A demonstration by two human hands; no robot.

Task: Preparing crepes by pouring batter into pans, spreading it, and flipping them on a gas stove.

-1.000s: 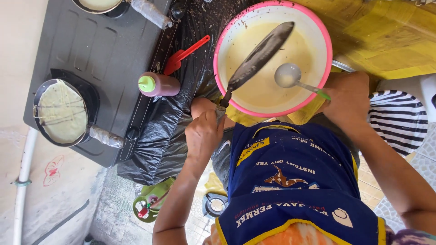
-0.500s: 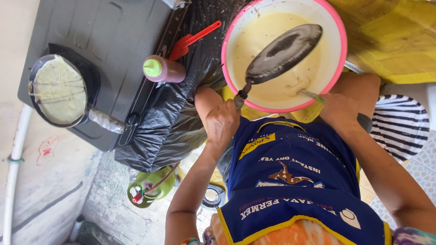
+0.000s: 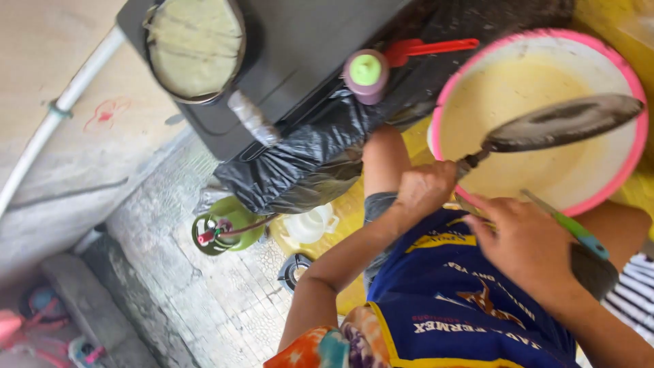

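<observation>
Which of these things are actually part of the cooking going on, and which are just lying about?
In use:
- left hand gripping the dark pan over the batter
- pink-rimmed bowl of yellow batter
- right hand on the green-handled ladle
- second pan with a thin crepe on the stove

Lying about:
- green-capped bottle
- red spatula
- green gas canister
- black plastic bag

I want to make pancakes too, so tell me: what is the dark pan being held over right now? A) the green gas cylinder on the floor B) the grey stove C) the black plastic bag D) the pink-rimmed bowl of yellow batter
D: the left hand grips the handle of the dark pan, which hangs above the pale yellow batter inside the pink-rimmed bowl, well away from the grey stove.
</observation>
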